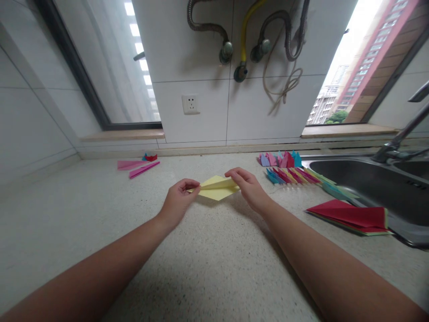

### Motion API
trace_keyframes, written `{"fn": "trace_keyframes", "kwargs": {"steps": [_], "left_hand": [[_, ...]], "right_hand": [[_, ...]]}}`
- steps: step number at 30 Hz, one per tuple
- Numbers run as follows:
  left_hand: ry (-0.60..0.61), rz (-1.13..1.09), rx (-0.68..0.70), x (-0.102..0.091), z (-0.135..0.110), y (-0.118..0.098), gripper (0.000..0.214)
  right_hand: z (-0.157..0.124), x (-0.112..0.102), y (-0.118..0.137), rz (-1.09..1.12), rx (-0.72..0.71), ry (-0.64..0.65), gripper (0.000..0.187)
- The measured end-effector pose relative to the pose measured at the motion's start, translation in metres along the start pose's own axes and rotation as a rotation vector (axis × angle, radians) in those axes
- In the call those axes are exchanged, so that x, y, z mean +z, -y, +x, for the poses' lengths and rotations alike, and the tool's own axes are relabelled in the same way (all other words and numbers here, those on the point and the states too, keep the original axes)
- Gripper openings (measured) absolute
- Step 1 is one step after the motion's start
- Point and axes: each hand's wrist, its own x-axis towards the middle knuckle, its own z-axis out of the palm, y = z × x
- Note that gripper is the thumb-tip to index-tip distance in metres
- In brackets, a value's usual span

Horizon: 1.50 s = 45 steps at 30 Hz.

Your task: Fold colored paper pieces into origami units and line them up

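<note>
A pale yellow sheet of folded paper [217, 193] is stretched between both hands, just above the speckled countertop [201, 264]. It has a diamond-like outline with a raised fold along its middle. My left hand [181, 196] pinches the left point between thumb and fingers. At the other end, my right hand [247, 188] grips the right side, its fingers on the upper edge. The right thumb is mostly hidden behind the hand.
Pink folded paper strips [144, 170] and a small red and blue folded piece [149, 157] lie at the back left. Rows of colourful folded paper pieces [291, 175] sit at the back right. Red folded paper [350, 214] rests beside the steel sink [355, 172]. Behind is a tiled wall with a socket [191, 104].
</note>
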Motion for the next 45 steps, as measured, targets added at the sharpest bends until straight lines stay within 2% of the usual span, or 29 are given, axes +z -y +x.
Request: {"fn": "trace_keyframes", "kwargs": {"steps": [5, 15, 21, 24, 27, 30, 35, 40, 45], "left_hand": [[-0.024, -0.011, -0.003, -0.002, 0.000, -0.001, 0.017], [-0.046, 0.039, 0.051, -0.001, -0.002, -0.008, 0.013], [0.022, -0.124, 0.020, 0.002, -0.005, -0.012, 0.023], [0.062, -0.284, -0.054, 0.003, -0.005, -0.010, 0.023], [0.138, -0.465, -0.224, 0.001, -0.004, -0.007, 0.029], [0.202, -0.532, -0.342, -0.001, -0.003, -0.006, 0.039], [0.245, -0.408, -0.296, 0.000, -0.006, -0.011, 0.038], [0.298, -0.222, -0.225, 0.003, -0.010, -0.014, 0.056], [0.373, -0.153, -0.211, 0.003, -0.013, -0.014, 0.047]], "right_hand": [[0.001, 0.000, -0.004, 0.040, 0.013, 0.006, 0.036], [0.000, -0.002, -0.010, 0.148, 0.055, 0.124, 0.031], [0.004, 0.000, -0.012, 0.249, 0.052, 0.065, 0.023], [0.005, -0.001, -0.012, 0.387, 0.116, 0.024, 0.025], [0.006, -0.004, -0.011, 0.510, 0.152, -0.007, 0.023], [0.007, -0.007, -0.011, 0.589, 0.188, -0.032, 0.021], [0.006, -0.007, -0.012, 0.605, 0.250, 0.002, 0.021], [0.004, -0.002, -0.016, 0.588, 0.286, 0.096, 0.020], [0.002, 0.001, -0.012, 0.614, 0.328, 0.120, 0.016]]}}
